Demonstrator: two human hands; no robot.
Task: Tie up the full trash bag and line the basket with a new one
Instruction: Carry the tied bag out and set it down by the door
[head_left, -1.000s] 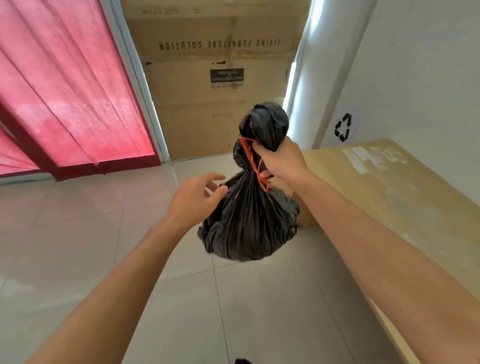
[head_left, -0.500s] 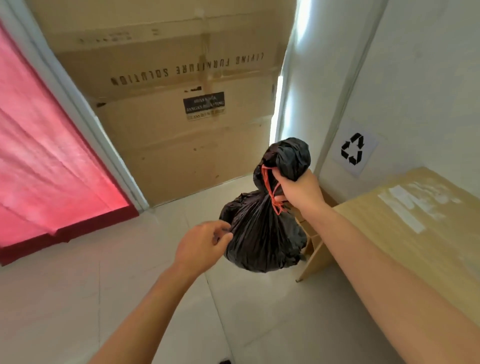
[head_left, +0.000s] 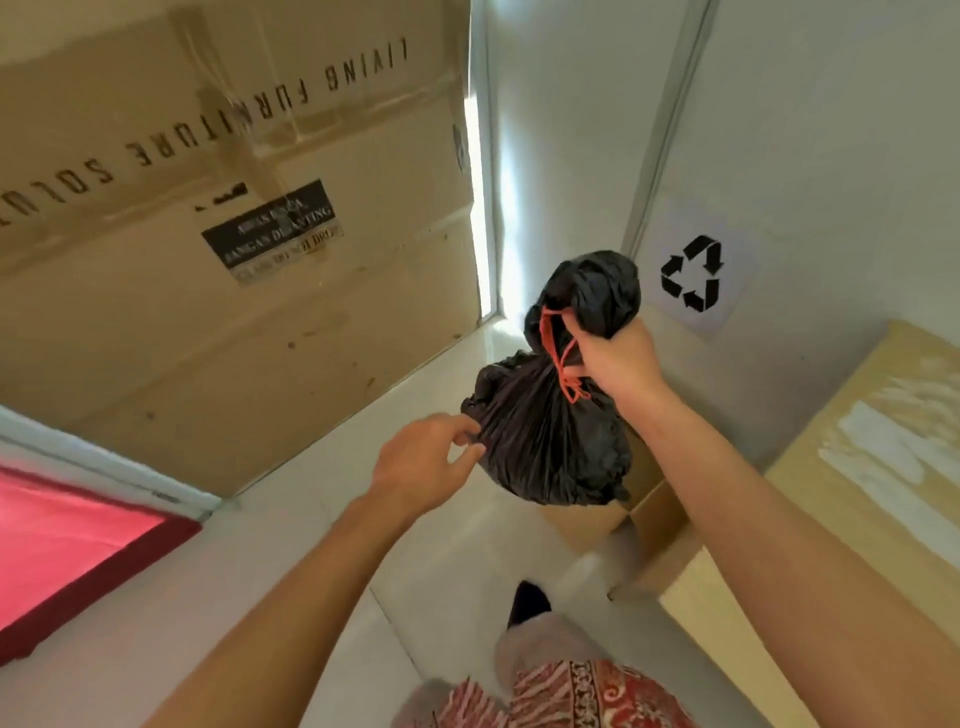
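Swung further right over the last 1 second, toward the corner: cardboard boxes (head_left: 234, 312) now fill the upper left, where the red curtain (head_left: 67, 551) filled it before and is now pushed down to the lower left edge. Recycling sign (head_left: 693, 273) on the white wall (head_left: 831, 130), small and far 1 second ago, now close and right behind the bag's top. Wooden table (head_left: 872, 467) along the right. Pale floor tiles (head_left: 441, 571) below, with a patterned garment and a dark-socked foot (head_left: 527, 603) newly in view at the bottom, stepping forward.

Full trash bag (head_left: 550, 431) hanging in mid-air, well off the floor, now in front of the gap between boxes and wall instead of in front of the boxes. Neck gathered and bound with an orange tie (head_left: 561, 358), bunched plastic standing above it. Looks already tied, so half 1 of the task appears done.

Right hand (head_left: 618, 358) clenched round the neck just under the bunched top, carrying all the weight, same grip as 1 second ago. Left hand (head_left: 421, 462) at the bag's left flank, fingertips lightly curled and pinching a fold of plastic, where 1 second ago they only brushed it.

Probably carrying the bag to the corner by the sign. Basket and fresh liner nowhere in view; lining not begun.
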